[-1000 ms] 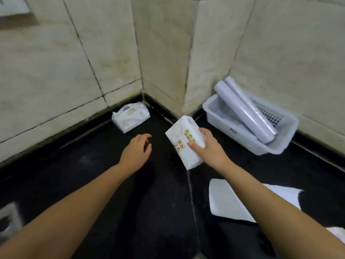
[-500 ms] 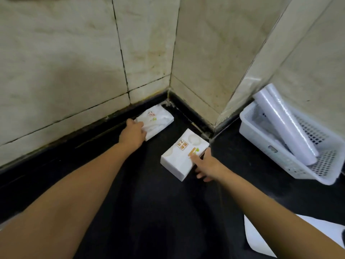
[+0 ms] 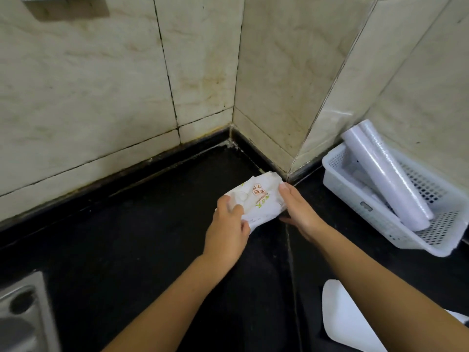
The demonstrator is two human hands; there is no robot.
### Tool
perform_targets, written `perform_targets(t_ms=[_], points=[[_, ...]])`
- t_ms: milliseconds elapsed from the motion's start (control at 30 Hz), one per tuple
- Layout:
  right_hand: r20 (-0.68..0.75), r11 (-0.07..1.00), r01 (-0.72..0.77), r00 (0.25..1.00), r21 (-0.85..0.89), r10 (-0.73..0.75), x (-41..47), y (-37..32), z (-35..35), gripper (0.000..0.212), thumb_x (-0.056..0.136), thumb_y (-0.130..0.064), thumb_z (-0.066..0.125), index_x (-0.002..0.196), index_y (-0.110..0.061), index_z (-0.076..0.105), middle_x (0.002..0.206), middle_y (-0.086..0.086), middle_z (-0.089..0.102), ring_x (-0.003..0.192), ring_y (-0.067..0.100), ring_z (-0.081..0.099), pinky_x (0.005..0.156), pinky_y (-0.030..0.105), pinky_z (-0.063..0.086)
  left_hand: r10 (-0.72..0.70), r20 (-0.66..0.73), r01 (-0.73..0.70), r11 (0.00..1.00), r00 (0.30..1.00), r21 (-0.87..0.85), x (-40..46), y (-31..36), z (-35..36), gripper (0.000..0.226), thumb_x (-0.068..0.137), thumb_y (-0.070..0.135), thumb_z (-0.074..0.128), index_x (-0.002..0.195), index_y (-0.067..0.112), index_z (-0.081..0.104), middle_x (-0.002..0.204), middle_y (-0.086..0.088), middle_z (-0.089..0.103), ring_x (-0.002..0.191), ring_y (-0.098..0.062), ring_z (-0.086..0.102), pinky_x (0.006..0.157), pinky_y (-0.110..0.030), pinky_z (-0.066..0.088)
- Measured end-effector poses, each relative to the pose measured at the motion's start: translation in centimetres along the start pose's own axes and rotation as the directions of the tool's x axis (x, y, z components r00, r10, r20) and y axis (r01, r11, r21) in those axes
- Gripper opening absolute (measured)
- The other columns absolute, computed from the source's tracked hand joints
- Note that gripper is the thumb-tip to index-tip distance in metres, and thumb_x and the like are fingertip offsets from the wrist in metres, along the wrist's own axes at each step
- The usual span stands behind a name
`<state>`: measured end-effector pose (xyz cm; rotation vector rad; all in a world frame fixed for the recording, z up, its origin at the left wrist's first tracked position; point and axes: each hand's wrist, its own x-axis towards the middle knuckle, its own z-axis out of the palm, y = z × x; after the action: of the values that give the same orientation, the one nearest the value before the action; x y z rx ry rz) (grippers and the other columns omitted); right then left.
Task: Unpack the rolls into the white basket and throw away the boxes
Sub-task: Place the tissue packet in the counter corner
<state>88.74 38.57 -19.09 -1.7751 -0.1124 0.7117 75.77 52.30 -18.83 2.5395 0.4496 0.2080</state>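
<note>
Two rolls (image 3: pixel 385 174) lean in your white basket (image 3: pixel 355 199), far right.
Your left hand (image 3: pixel 228 224) and right hand (image 3: pixel 299 212) both pinch one crumpled box (image 3: pixel 258 199) above the black bench (image 3: pixel 127 237).

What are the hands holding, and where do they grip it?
A crumpled white box. The left hand grips its near left end; the right hand holds its right edge.
</note>
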Motion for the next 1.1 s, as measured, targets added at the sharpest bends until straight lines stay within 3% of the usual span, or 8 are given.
perform_targets(t_ms=[100, 233, 367, 533, 767, 867, 967, 1100], points=[[0.076, 0.982, 0.11, 0.992, -0.154, -0.099, 0.4, 0.0, -0.5, 0.041, 0.094, -0.031, 0.051, 0.133, -0.022, 0.042, 0.13, -0.001, 0.054, 0.118, 0.014, 0.053, 0.096, 0.031, 0.046, -0.038, -0.017, 0.03, 0.939, 0.999, -0.342, -1.5, -0.3, 0.4, 0.044, 0.09, 0.025, 0.055, 0.13, 0.022, 0.04, 0.151, -0.002, 0.016, 0.129, -0.017, 0.038, 0.092, -0.029, 0.048], [0.12, 0.955, 0.147, 0.986, -0.26, -0.119, 2.0, -1.1, -0.7, 0.031, 0.097, -0.021, 0.043, 0.127, -0.021, 0.05, 0.122, 0.003, 0.06, 0.116, 0.021, 0.057, 0.1, 0.042, 0.047, -0.444, 0.174, 0.374, 0.417, 0.879, -0.828, -3.1, -0.4, 0.3, 0.062, 0.094, 0.038, 0.047, 0.145, 0.041, 0.011, 0.152, 0.004, 0.025, 0.124, -0.009, 0.042, 0.101, -0.031, 0.042], [0.196, 0.941, 0.131, 0.978, -0.313, -0.071, 3.4, -2.1, -0.2, 0.029, 0.099, -0.025, 0.037, 0.125, -0.027, 0.049, 0.12, 0.006, 0.061, 0.11, 0.022, 0.059, 0.091, 0.043, 0.053, -0.395, 0.468, 0.54, 0.087, 0.79, -0.837, -2.3, 1.0, 1.0, 0.053, 0.094, 0.054, 0.034, 0.144, 0.041, 0.022, 0.144, 0.009, 0.04, 0.123, -0.013, 0.044, 0.102, -0.04, 0.039], [0.101, 0.974, 0.045, 0.995, -0.221, -0.024, 3.8, -0.5, -0.1, 0.031, 0.098, -0.034, 0.036, 0.126, -0.026, 0.049, 0.121, 0.007, 0.06, 0.108, 0.023, 0.06, 0.087, 0.043, 0.056, -0.504, 0.423, 0.491, 0.003, 0.753, -0.871, 0.4, 1.9, 2.0, 0.06, 0.095, 0.054, 0.029, 0.147, 0.028, 0.019, 0.144, 0.0, 0.046, 0.123, -0.015, 0.05, 0.111, -0.037, 0.033], [-0.043, 0.977, 0.08, 0.995, -0.197, -0.09, 10.6, -3.1, 3.9, 0.034, 0.099, -0.036, 0.03, 0.114, -0.014, 0.051, 0.111, 0.009, 0.054, 0.11, 0.032, 0.055, 0.096, 0.053, 0.047, -0.572, 0.31, 0.533, 0.273, 0.759, -0.801, 9.1, -1.4, -0.4, 0.063, 0.09, 0.066, 0.018, 0.145, 0.036, 0.023, 0.142, -0.004, 0.048, 0.123, -0.024, 0.049, 0.109, -0.043, 0.037], [-0.044, 0.963, 0.134, 0.988, -0.232, -0.148, 15.2, -5.9, 6.1, 0.039, 0.099, -0.034, 0.028, 0.118, -0.009, 0.051, 0.12, 0.015, 0.056, 0.107, 0.029, 0.054, 0.095, 0.052, 0.049, -0.634, 0.304, 0.559, 0.247, 0.711, -0.792, 14.0, -3.1, -2.0, 0.067, 0.091, 0.065, 0.016, 0.142, 0.024, 0.034, 0.127, -0.004, 0.059, 0.098, -0.019, 0.064, 0.076, -0.026, 0.053], [-0.048, 0.951, 0.154, 0.984, -0.267, -0.173, 18.7, -7.8, 8.0, 0.041, 0.099, -0.032, 0.026, 0.119, -0.007, 0.052, 0.121, 0.016, 0.057, 0.099, 0.028, 0.055, 0.09, 0.051, 0.052, -0.657, 0.257, 0.493, 0.2, 0.709, -0.847, 17.2, -4.1, -3.5, 0.057, 0.094, 0.059, 0.022, 0.117, 0.018, 0.053, 0.058, 0.003, 0.071, 0.04, -0.009, 0.064, 0.029, -0.017, 0.043], [-0.024, 0.938, 0.145, 0.987, -0.314, -0.16, 20.3, -8.0, 8.7, 0.043, 0.099, -0.032, 0.026, 0.126, -0.008, 0.048, 0.127, 0.017, 0.055, 0.11, 0.032, 0.055, 0.095, 0.048, 0.049, -0.67, 0.23, 0.42, 0.134, 0.706, -0.898, 18.5, -5.1, -3.8, 0.051, 0.093, 0.06, 0.026, 0.093, 0.021, 0.058, 0.053, 0.004, 0.068, 0.045, -0.014, 0.066, 0.032, -0.019, 0.045]])
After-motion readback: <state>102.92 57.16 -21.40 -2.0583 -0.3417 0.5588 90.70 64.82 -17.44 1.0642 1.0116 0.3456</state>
